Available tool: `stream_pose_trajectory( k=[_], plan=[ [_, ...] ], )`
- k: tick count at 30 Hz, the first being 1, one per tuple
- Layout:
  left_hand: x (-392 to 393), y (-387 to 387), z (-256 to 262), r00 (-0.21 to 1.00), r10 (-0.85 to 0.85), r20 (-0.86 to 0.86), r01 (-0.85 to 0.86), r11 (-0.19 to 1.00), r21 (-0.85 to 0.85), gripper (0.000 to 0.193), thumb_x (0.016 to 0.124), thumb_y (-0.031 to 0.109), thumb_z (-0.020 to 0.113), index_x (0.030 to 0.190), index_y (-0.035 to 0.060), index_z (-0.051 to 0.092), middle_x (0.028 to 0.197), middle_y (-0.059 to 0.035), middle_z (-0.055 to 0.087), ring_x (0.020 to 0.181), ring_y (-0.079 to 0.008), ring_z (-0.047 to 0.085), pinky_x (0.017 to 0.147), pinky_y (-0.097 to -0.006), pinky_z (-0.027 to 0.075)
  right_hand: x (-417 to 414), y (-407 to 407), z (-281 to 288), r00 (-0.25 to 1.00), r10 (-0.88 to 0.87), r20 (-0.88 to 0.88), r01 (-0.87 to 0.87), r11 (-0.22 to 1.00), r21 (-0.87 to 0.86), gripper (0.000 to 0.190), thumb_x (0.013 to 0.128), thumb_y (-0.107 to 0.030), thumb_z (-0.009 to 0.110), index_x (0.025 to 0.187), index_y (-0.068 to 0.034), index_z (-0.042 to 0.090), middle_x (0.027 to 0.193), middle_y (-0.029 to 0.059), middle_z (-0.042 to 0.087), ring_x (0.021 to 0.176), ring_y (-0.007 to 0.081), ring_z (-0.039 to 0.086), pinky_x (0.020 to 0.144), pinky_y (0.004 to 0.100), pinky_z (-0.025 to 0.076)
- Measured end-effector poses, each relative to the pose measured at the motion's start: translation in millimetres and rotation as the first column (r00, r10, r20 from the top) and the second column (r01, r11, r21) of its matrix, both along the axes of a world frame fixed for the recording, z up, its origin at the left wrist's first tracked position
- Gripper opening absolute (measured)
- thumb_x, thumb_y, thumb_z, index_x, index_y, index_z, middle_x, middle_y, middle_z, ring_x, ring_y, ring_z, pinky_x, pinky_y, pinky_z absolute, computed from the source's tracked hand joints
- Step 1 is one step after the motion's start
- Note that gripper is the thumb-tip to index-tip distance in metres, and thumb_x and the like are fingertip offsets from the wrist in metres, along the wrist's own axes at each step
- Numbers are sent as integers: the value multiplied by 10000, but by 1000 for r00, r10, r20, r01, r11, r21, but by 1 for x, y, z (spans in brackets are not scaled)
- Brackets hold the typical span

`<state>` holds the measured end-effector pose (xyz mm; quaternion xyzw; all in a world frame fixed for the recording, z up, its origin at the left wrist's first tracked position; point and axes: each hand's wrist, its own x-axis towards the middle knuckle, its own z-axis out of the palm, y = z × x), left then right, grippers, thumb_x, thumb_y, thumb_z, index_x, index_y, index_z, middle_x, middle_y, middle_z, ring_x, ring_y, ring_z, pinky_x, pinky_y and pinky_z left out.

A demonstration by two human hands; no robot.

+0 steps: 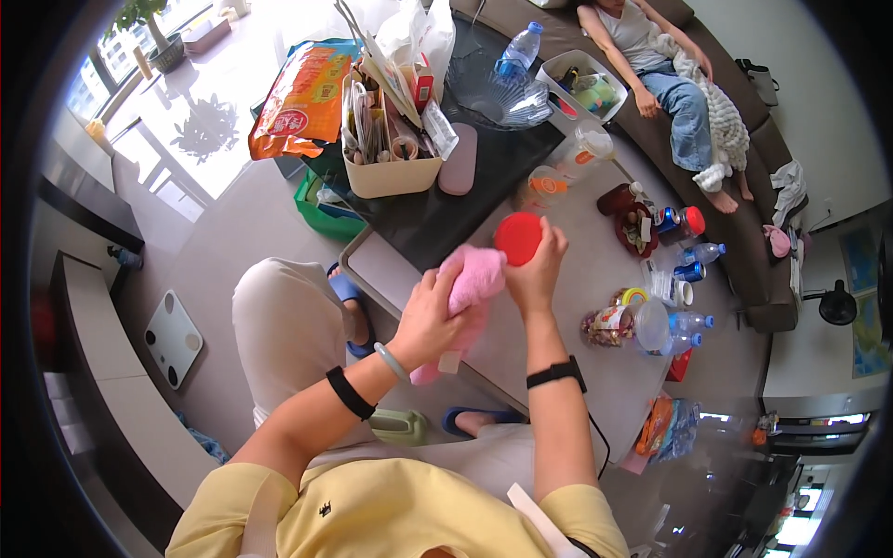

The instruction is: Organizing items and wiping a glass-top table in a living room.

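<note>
My left hand [427, 317] grips a fluffy pink cloth [478, 279], part of which hangs below the fingers with a pale tag on it. The cloth's top end is next to a round red lid [518, 238]. My right hand [536, 273] holds this red lid by its edge, above the light tabletop [520, 342]. Whether a jar is under the lid is hidden from this angle. Just beyond are a clear plastic cup with an orange label [548, 183] and a lidded plastic cup [589, 146].
On the table's dark part [481, 199] stand a cream organizer box [391, 180], a pinkish case [458, 159] and a glass bowl [499, 94]. To the right are a jar of mixed snacks [608, 326], drink cans [691, 272] and several bottles [687, 342]. A person [663, 84] sits on the brown sofa [739, 125].
</note>
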<state>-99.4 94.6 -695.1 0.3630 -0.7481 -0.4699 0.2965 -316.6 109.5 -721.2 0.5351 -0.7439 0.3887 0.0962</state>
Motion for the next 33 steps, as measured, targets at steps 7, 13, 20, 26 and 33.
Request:
stream_pose_trajectory(
  k=[7,13,20,26,33],
  plan=[
    [-46,-1,7,995,-75,68,89,970,-225,648,851,311,704,1426,111,481,1336,-235,505,1176,-459,506,1005,-487,439,33,81,23,976,218,0,-216,969,117,814,647,-165,838,1354,-6,467,1278,255,454,1176,433,463,1021,502,406],
    [-56,-3,-43,953,-93,287,174,947,-271,551,825,272,710,1340,165,547,1325,-198,514,1140,-433,520,962,-500,459,-71,92,33,966,-257,12,257,966,-23,962,585,-198,899,1390,-15,406,1297,231,440,1205,406,457,1037,507,401],
    [-53,-8,-73,902,-190,389,356,837,-416,622,697,287,735,1297,210,590,1282,-154,528,1158,-409,507,939,-528,450,-190,68,16,739,-660,133,648,751,125,1060,603,-277,919,1433,30,336,1403,302,384,1304,455,377,1080,518,380],
    [-39,-20,-83,935,-162,316,310,807,-502,622,694,313,749,1295,214,622,1293,-158,545,1172,-397,512,952,-518,454,-155,24,9,535,-823,-191,830,470,301,1130,625,-411,903,1498,-23,300,1525,296,304,1396,500,278,1067,616,348],
    [-51,-24,-81,944,-192,270,312,786,-534,660,653,338,779,1285,210,637,1256,-167,574,1130,-380,539,933,-476,484,-129,-83,-29,967,-250,-45,253,960,122,1131,618,-360,910,1486,25,295,1352,305,511,1261,448,480,1028,492,410]
  ],
)
